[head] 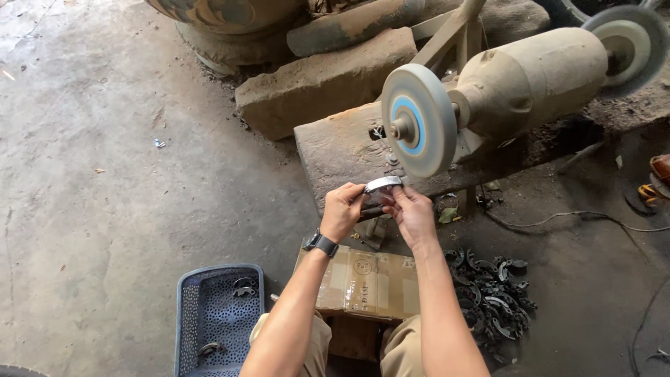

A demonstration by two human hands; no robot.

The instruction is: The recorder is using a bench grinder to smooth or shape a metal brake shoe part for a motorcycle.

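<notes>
Left hand (342,209) and right hand (412,213) both gripped a curved metal piece (382,184), held just below the grinding wheel (417,120), cardboard box (366,283) on lap, blue basket (187,314) at left, pile of dark metal parts (492,297) at right.

A rough metal workshop: a dusty bench grinder (516,91), a concrete floor (105,174), heaped metal parts (492,300).
</notes>
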